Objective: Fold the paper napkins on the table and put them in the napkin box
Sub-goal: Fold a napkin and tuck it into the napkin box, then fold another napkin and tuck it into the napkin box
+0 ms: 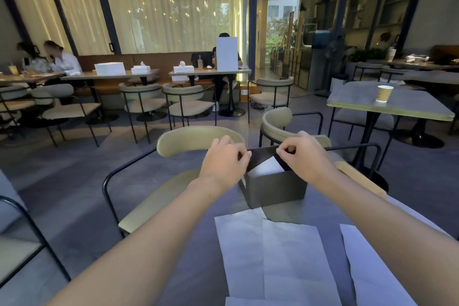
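Cafe interior, head view down over a grey table (310, 208). Going left to right.

Far left, at 10 o'clock: two seated people at a wall-side table, faces not described. Row of beige chairs (141, 97) in front of them.

Left hand (224, 164), just left of centre, arm stretched forward. Fingers curled, thumb and index tips pinched together at the top left corner of the napkin box (275, 186). What sits between the fingertips is too small to tell, possibly a napkin edge. A thin white edge shows below the hand along the box's left side.

Centre: dark napkin box stands upright on the table at 12 o'clock from the viewer, open at the top. Folded white napkin (265, 169) sits inside it, tilted, its top corner showing between the two hands.

Near edge, 6 o'clock: flat unfolded napkins (270, 258) overlapping on the table, close to the box's front.

Right hand (305, 156) over the box's top right rim, fingers curled, thumb and index pinched near the rim. Cannot tell if it grips the napkin or the box edge.

At 5 o'clock: another flat napkin (372, 266), apart from the overlapped ones.

At 2 o'clock: neighbouring table with a paper cup (384, 93).
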